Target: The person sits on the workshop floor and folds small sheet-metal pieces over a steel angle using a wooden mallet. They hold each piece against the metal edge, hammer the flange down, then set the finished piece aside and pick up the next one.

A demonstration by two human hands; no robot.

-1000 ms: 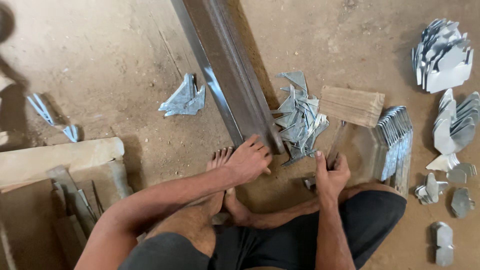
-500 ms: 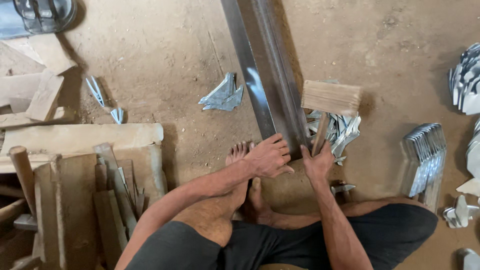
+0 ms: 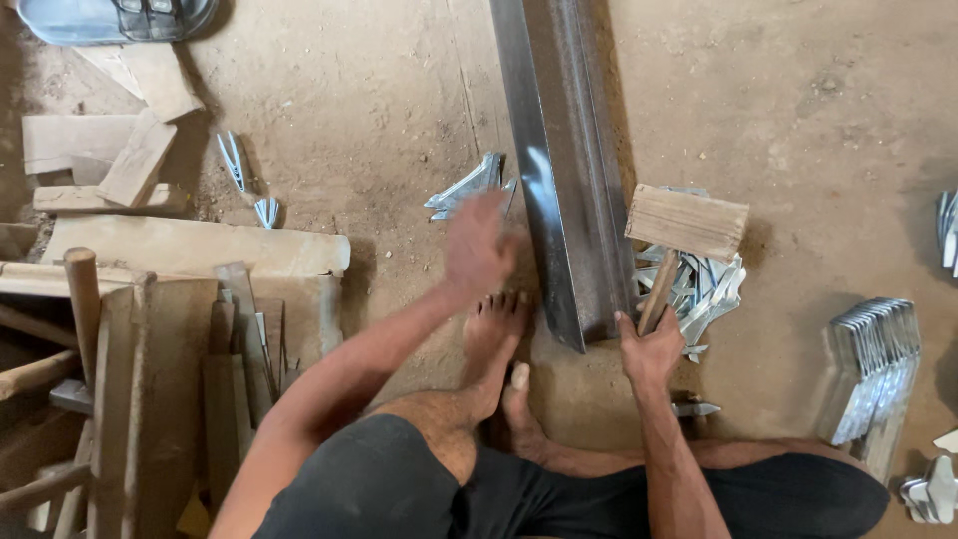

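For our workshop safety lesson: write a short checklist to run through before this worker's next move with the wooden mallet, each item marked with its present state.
1. Right hand grips the handle of the wooden mallet: ok.
2. Left hand steady and off the metal channel: cannot tell, it is blurred in motion beside the channel.
3. Bare feet away from the channel's near end: not ok, toes lie next to it.
4. Cut metal pieces out from under the mallet: not ok, they lie right beneath its head.
5. A workpiece on the channel: cannot tell.
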